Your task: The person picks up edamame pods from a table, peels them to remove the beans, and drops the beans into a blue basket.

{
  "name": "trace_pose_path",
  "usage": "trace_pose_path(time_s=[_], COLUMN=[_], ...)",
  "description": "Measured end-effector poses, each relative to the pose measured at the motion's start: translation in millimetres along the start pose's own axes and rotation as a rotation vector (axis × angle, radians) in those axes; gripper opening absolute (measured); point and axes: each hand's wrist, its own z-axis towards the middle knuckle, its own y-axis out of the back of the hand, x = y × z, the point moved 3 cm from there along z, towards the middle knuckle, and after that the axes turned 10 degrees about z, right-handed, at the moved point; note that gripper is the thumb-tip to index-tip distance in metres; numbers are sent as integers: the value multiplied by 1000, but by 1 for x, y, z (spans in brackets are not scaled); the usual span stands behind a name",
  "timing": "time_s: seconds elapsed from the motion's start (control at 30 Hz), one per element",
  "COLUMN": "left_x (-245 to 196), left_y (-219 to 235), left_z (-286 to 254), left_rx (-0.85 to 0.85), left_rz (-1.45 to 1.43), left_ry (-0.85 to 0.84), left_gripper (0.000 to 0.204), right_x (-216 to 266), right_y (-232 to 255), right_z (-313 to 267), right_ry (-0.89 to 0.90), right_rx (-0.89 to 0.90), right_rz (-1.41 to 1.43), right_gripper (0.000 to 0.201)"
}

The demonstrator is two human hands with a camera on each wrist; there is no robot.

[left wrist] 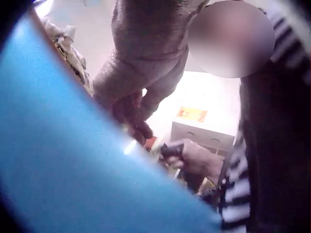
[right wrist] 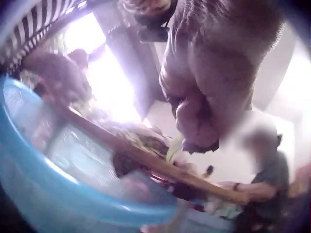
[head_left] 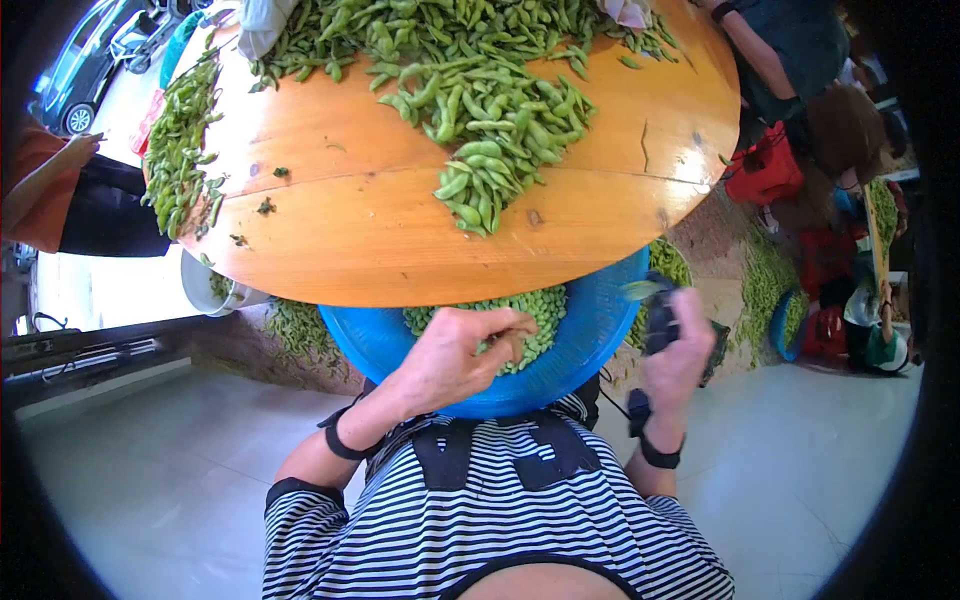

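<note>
My left hand (head_left: 465,350) hangs over the blue basin (head_left: 590,345) with its fingers bent toward the thumb. Shelled green soybeans (head_left: 545,310) lie in the basin below; I cannot tell whether beans are between the fingertips. Right of the basin, my blurred right hand (head_left: 680,345) pinches a green soybean pod (head_left: 640,290), which pokes out past the fingertips. A black item (head_left: 660,315) lies along that hand's fingers. In the right wrist view the pod (right wrist: 173,150) hangs at the fingertips. The blue wall fills much of the left wrist view.
A round wooden table (head_left: 340,220) overhangs the basin's far side, with a heap of soybean pods (head_left: 480,120) on it. More pods (head_left: 190,130) line its left edge. A white bucket (head_left: 205,285) stands at left. People stand on both sides; a red bag (head_left: 765,165) is at right.
</note>
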Motion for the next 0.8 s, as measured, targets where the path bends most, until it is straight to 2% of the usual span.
trace_pose_path(time_s=[0.03,0.07,0.1,0.13,0.2,0.27,0.33,0.37,0.43,0.47,0.53,0.6,0.63,0.67,0.7,0.73,0.77,0.8], left_x=[-5,-12,-15,-14,-13,-10,-5,-2,-2,-2,-6,-14,-15,-12,-10,-12,-10,-7], left_y=[15,29,42,50,66,72,77,79,82,83,82,77,69,59,48,36,22,9], left_z=[-1,-4,-3,2,13,20,27,31,33,33,32,22,17,14,11,6,2,0], left_rx=[-201,-400,-475,-478,-642,-635,-635,-576,-516,-516,-515,-618,-608,-510,-407,-397,-327,-257], left_rz=[189,377,496,499,639,672,711,726,744,740,737,617,614,388,164,160,-62,-283], left_ry=[-144,-288,-255,-255,-287,-274,-273,-267,-264,-260,-258,-293,-298,-229,-157,-159,-56,50], left_gripper=[22,23,26,26,28,27,27,28,28,27,25,15,15,10,7,7,6,6], right_x=[-20,-27,-41,-51,-64,-60,-53,-49,-36,-32,-23,1,3,9,18,25,31,37], right_y=[12,26,36,42,50,49,45,40,27,23,13,-4,-14,-25,-33,-40,-43,-48], right_z=[0,2,-1,-4,-8,-14,-15,-13,-7,-7,-6,-5,-5,-9,-8,-7,-5,-3], right_ry=[-7,-38,-117,-114,-139,-187,-169,-169,-81,-81,-88,-96,-13,-171,-127,-81,-89,-214], right_rx=[-89,-113,-125,-126,-154,-147,-63,-65,-107,-110,-30,142,186,228,276,324,319,401], right_rz=[-175,-206,-298,-295,-304,-276,-323,-320,-91,-89,13,255,330,488,535,582,578,728], right_gripper=[19,20,26,26,52,53,48,48,31,31,28,24,35,37,35,34,34,29])
